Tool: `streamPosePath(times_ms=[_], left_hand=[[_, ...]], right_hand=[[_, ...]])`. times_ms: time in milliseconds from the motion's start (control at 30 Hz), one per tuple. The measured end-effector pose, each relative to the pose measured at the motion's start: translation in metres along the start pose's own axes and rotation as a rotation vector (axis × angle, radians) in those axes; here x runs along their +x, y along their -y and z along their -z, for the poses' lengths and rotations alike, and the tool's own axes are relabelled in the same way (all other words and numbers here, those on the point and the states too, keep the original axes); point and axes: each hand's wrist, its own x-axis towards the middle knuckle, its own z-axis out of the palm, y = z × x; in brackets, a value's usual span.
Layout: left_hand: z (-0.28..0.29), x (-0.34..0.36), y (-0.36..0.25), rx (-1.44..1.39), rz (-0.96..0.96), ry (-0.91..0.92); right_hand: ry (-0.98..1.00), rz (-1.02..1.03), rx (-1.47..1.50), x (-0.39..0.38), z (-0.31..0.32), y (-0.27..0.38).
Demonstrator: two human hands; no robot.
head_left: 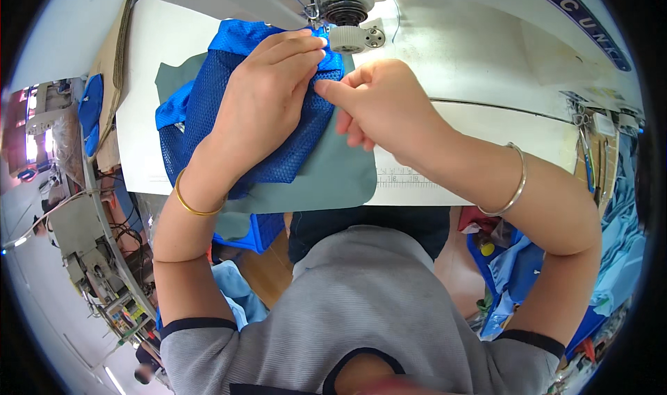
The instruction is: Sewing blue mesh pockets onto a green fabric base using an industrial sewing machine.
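Bright here. Strongest glow sits under the sewing machine (pixel 347 13), washing the pale machine bed (pixel 445 68) toward white and catching the tips of the left hand (pixel 271 86). Fluorescent tube (pixel 114 380) glares, lower left. Blue mesh fabric (pixel 208 103) sharp; pinkish smear (pixel 385 385) out of focus at bottom. Edges bow; corners black.

Person's bare left hand (pixel 274 82): palm down, fingers extended together, angled up and rightward. Bare right hand (pixel 379 102): thumb pointing left, other fingers curled. Bare forearms (pixel 462 160) converging, elbows bent outward, hands close together.
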Motion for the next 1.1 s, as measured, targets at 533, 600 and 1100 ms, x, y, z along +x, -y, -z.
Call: streamPosePath(times_ms=[533,600,1100], left_hand=[[-0.022,-0.008,-0.001,0.15,0.003,-0.06],[-0.025,-0.007,0.003,0.154,-0.012,-0.065],[-0.019,-0.006,0.021,0.061,-0.159,-0.012]], right_hand=[[0.165,-0.022,0.048,0.01,0.001,-0.007],[0.04,0.32,-0.4,0.006,0.006,-0.016],[-0.334,1.162,-1.043,-0.005,-0.01,-0.055]])
